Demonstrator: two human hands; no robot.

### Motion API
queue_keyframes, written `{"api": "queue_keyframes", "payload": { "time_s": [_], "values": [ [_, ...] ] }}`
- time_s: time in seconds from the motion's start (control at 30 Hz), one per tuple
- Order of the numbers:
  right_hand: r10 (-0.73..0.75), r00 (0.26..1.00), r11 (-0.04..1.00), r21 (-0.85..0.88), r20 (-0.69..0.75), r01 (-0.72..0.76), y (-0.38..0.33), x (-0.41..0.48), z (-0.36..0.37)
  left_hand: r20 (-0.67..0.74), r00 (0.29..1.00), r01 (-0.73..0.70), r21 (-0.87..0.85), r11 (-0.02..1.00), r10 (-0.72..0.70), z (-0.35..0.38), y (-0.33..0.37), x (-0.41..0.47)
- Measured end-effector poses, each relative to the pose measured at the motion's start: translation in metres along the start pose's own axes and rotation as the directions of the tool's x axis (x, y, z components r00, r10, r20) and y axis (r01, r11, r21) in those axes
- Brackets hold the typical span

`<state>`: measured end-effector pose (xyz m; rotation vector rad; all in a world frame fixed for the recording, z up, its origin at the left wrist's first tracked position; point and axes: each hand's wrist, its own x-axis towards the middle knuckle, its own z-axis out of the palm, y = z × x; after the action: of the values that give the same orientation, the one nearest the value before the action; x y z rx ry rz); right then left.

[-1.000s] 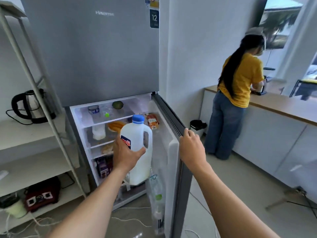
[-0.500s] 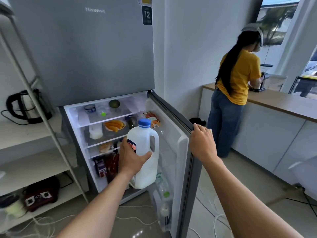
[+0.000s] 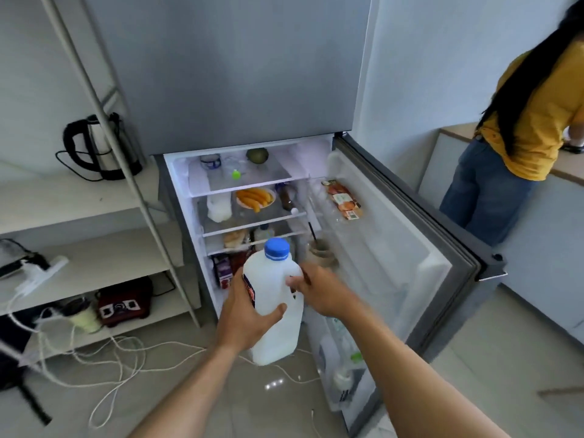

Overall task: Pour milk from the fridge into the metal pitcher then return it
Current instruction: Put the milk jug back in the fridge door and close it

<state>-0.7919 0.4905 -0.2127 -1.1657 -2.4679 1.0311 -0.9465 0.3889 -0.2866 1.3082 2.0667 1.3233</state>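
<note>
A white plastic milk jug (image 3: 278, 324) with a blue cap is held upright in front of the open lower fridge compartment (image 3: 246, 216). My left hand (image 3: 245, 314) wraps around the jug's left side over its label. My right hand (image 3: 319, 290) has its fingers on the jug's handle on the right side. The fridge door (image 3: 395, 248) stands open to the right. No metal pitcher is in view.
A white shelf unit (image 3: 94, 200) stands left with a kettle (image 3: 98, 147) and a red appliance (image 3: 124, 301). White cables (image 3: 94, 368) lie on the floor. A person in a yellow shirt (image 3: 531, 121) stands at the counter on the right. Bottles sit in the door's bottom rack (image 3: 344, 368).
My right hand has left the top edge of the fridge door and come to the jug's handle. The jug has moved lower, out in front of the shelves. The camera tilted down.
</note>
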Motion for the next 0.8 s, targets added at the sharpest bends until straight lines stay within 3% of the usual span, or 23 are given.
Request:
{"api": "queue_keyframes", "payload": {
  "time_s": [0.17, 0.3, 0.47, 0.57, 0.63, 0.8],
  "values": [
    [0.106, 0.989, 0.992, -0.081, 0.103, -0.098, 0.035, 0.062, 0.065, 0.289, 0.942, 0.219, -0.139, 0.966, -0.172, 0.009, -0.084, 0.034],
    [0.191, 0.973, 0.973, -0.153, 0.129, -0.170, 0.054, 0.084, 0.091, 0.376, 0.894, 0.316, -0.147, 0.937, -0.243, 0.026, -0.118, 0.052],
    [0.353, 0.915, 0.931, -0.171, 0.197, -0.322, 0.089, 0.124, 0.097, 0.345, 0.891, 0.381, -0.214, 0.900, -0.295, 0.085, -0.153, 0.080],
    [0.461, 0.886, 0.883, -0.118, 0.046, -0.454, 0.113, 0.139, 0.087, 0.272, 0.872, 0.475, -0.269, 0.838, -0.407, 0.128, -0.176, 0.096],
    [0.503, 0.864, 0.848, -0.172, -0.038, -0.501, 0.127, 0.141, 0.078, 0.190, 0.836, 0.548, -0.314, 0.775, -0.514, 0.146, -0.180, 0.103],
    [0.601, 0.799, 0.756, -0.327, 0.004, -0.567, 0.169, 0.141, 0.085, 0.144, 0.780, 0.618, -0.323, 0.716, -0.609, 0.205, -0.200, 0.127]
  ]
}}
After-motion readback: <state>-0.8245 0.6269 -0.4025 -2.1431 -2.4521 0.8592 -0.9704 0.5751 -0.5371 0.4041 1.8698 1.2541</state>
